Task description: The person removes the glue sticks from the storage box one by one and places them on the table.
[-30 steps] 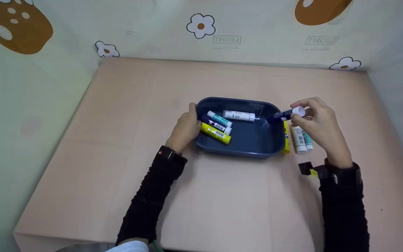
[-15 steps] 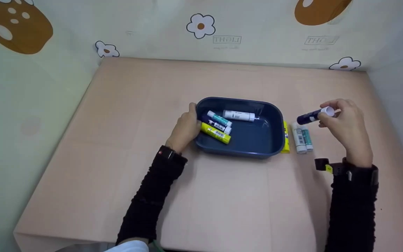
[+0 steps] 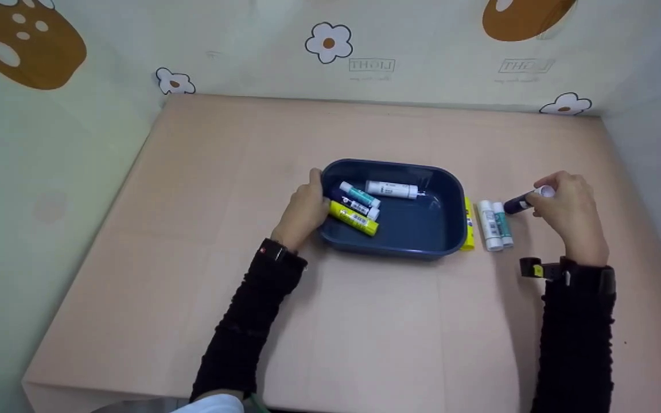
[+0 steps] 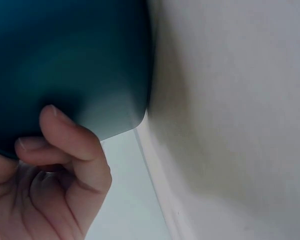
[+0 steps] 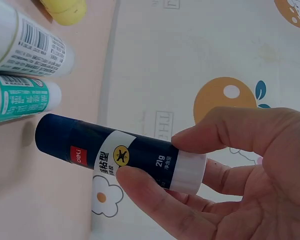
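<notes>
Head view: four glue sticks (image 3: 359, 203) in tray (image 3: 451, 241), three (image 3: 491, 225) beside.

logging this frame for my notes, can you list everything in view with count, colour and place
tray: 1, dark blue, middle of the table
glue sticks in tray: 4; teal and white, dark blue, yellow, white; the first three at the left end, the white one toward the far side
glue sticks on table right of tray: 3; yellow against the tray's wall, white, teal
held glue stick: 1, dark blue with white cap, just right of the teal one
table: 1, pale pink
backdrop: pale, flower and orange prints, behind and beside the table
left hand: grip on the tray's left rim
right hand: pinches the held glue stick near its cap
sleeves: 2, black
</notes>
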The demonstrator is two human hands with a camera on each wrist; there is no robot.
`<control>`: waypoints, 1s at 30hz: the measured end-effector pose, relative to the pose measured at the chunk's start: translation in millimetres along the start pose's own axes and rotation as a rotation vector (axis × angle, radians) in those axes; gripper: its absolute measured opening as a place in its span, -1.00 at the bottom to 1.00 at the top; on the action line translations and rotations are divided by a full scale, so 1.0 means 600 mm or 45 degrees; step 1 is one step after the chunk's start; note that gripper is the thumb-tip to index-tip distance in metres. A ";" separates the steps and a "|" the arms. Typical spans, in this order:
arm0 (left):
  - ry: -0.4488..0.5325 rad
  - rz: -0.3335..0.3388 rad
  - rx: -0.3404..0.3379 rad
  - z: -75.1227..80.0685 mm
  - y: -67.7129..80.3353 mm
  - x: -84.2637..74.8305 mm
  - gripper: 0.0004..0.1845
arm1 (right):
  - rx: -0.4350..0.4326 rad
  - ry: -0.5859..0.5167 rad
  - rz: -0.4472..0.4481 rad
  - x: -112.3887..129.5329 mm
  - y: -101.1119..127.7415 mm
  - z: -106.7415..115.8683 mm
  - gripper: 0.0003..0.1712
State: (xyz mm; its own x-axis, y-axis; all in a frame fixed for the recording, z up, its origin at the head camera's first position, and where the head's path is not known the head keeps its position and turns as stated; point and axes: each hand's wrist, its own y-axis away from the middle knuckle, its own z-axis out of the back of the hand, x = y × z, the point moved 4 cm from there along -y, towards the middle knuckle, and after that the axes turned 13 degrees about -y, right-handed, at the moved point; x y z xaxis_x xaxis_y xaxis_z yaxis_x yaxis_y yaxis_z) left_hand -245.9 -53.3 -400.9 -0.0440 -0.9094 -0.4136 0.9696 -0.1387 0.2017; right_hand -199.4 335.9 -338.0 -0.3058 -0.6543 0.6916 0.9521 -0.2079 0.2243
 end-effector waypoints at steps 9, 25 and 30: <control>0.007 0.007 0.025 -0.001 -0.001 0.000 -0.52 | 0.191 0.040 -0.106 -0.011 -0.003 -0.010 -0.48; 0.010 -0.002 0.007 -0.001 0.001 0.000 -0.55 | 0.661 0.142 -0.303 -0.048 -0.016 -0.051 -0.23; 0.004 0.010 0.009 -0.001 0.000 -0.001 -0.54 | 0.660 0.153 -0.287 -0.047 -0.019 -0.055 -0.24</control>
State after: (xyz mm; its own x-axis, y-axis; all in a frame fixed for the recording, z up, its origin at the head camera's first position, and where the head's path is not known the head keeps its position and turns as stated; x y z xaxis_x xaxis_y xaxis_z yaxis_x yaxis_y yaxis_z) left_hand -245.7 -52.6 -401.3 -0.0357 -0.9093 -0.4146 0.9681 -0.1345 0.2115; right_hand -201.7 332.8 -382.7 -0.4697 -0.7196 0.5114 0.7282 0.0117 0.6852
